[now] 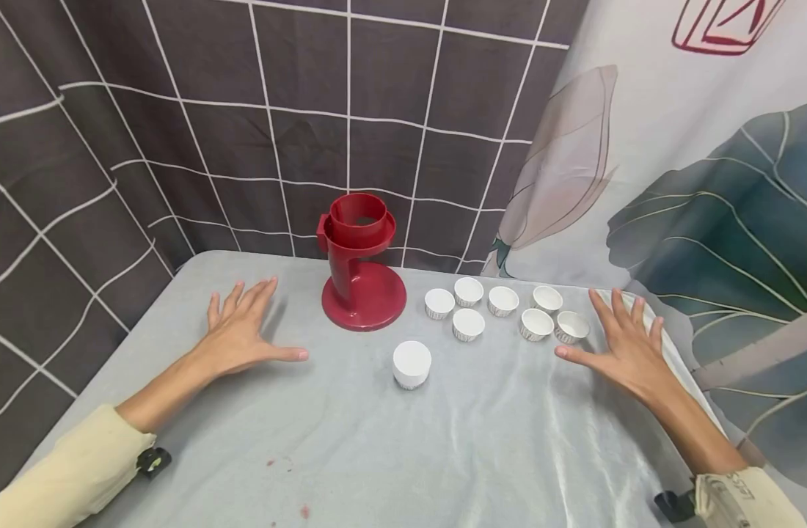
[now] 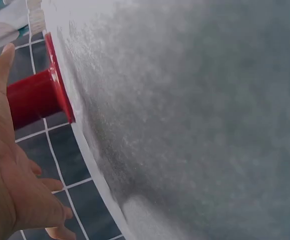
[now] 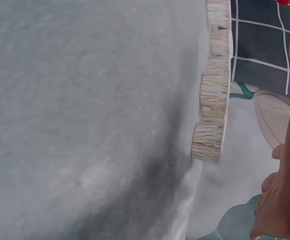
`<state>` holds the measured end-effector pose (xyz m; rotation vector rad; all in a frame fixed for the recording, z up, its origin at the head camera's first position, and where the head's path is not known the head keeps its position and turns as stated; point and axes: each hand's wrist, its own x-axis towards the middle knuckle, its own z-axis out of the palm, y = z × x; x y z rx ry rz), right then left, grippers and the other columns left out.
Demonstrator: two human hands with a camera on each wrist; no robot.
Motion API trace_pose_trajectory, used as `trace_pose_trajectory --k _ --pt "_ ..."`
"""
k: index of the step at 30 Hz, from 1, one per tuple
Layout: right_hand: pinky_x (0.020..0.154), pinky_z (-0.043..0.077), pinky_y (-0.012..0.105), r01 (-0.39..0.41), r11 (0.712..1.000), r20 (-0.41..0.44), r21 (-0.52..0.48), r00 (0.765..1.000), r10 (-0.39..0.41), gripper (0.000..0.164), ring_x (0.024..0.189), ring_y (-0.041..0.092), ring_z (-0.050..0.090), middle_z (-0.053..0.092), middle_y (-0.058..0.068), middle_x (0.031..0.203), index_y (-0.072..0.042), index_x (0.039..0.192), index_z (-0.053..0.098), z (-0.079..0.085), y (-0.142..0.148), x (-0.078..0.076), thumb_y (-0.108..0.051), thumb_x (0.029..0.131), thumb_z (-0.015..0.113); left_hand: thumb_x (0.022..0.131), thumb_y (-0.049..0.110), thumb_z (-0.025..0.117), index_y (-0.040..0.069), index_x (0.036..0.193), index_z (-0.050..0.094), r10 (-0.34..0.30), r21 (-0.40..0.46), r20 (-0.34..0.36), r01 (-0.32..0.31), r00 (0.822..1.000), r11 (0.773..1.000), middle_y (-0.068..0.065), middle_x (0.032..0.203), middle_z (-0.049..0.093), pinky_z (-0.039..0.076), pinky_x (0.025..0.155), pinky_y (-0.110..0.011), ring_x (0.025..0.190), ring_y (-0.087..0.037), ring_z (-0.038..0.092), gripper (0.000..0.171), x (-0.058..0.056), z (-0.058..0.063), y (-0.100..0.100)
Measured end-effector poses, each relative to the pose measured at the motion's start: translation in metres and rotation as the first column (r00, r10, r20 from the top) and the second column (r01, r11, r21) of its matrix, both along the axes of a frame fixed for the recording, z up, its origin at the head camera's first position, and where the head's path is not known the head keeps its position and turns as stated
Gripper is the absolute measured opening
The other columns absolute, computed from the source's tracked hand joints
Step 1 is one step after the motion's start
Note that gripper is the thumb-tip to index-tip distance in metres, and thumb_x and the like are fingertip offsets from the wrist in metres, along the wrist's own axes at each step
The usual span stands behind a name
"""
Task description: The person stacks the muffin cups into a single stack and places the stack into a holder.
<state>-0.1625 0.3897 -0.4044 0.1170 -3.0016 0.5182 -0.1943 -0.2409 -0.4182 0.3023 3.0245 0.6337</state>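
My left hand (image 1: 241, 334) is spread over the left side of the table, thumb pointing right, holding nothing. Right of it stands a red plastic stand (image 1: 372, 297) with a round base and a ring-shaped top, where a red cylindrical cup (image 1: 359, 220) sits. My right hand (image 1: 624, 348) is also spread and holds nothing, near the right table edge. Close to its thumb is a white paper baking cup (image 1: 571, 327), one of several in a loose group. Another white piece, seemingly a stack of baking cups (image 1: 411, 364), stands alone nearer the middle.
A grey-white cloth (image 1: 351, 447) covers the table. Behind it hangs a dark curtain (image 1: 311, 139) with white grid lines, and at the right a pale curtain with large leaf and flower prints (image 1: 740, 220). Small reddish stains mark the cloth near the front.
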Motion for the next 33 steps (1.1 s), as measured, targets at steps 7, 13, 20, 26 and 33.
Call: trace_pose_trajectory --k 7,13,20,26,33 --pt "0.129 -0.019 0.085 -0.031 0.999 0.012 -0.041 0.999 0.031 0.124 0.165 0.068 -0.02 -0.004 0.036 0.185 -0.016 0.182 0.013 0.004 -0.01 -0.005 -0.068 0.092 0.081 0.076 0.08 0.089 0.008 0.18 0.022 -0.001 0.021 -0.015 0.001 1.0 1.0 -0.025 0.185 0.027 -0.005 0.131 -0.086 0.169 -0.062 0.014 0.144 0.004 0.001 0.003" --pt "0.133 -0.007 0.085 -0.056 0.996 0.001 -0.067 0.998 0.056 0.123 0.167 0.07 -0.007 0.01 0.038 0.184 -0.014 0.182 0.017 0.006 -0.02 -0.008 -0.066 0.092 0.083 0.075 0.074 0.093 0.009 0.178 0.029 -0.025 0.067 -0.061 0.029 0.998 0.997 -0.024 0.18 0.036 0.003 0.132 -0.084 0.166 -0.057 0.023 0.137 0.007 0.0 0.01" --pt "0.133 0.006 0.086 -0.072 0.994 -0.016 -0.088 0.997 0.071 0.124 0.168 0.068 0.012 0.025 0.036 0.182 -0.014 0.181 0.022 0.008 -0.03 -0.008 -0.065 0.089 0.086 0.075 0.069 0.095 0.008 0.175 0.036 -0.077 0.104 -0.117 0.089 0.99 0.991 -0.025 0.174 0.043 0.015 0.131 -0.079 0.162 -0.051 0.033 0.131 0.01 -0.004 0.026" --pt "0.133 0.01 0.084 -0.098 0.992 -0.01 -0.074 0.995 0.097 0.124 0.168 0.066 0.019 0.032 0.034 0.18 -0.016 0.181 0.025 0.013 -0.039 -0.011 -0.067 0.087 0.087 0.075 0.068 0.095 0.008 0.174 0.039 -0.078 0.103 -0.1 0.088 0.992 0.991 -0.024 0.171 0.047 0.022 0.128 -0.078 0.159 -0.048 0.038 0.129 0.011 -0.008 0.034" --pt "0.135 0.016 0.08 -0.114 0.992 -0.009 -0.055 0.993 0.114 0.122 0.167 0.065 0.025 0.037 0.029 0.18 -0.013 0.179 0.03 0.012 -0.047 -0.013 -0.068 0.087 0.087 0.076 0.066 0.095 0.007 0.171 0.044 -0.078 0.135 -0.102 0.091 0.992 0.987 -0.023 0.167 0.053 0.029 0.126 -0.076 0.154 -0.047 0.045 0.123 0.01 -0.008 0.046"
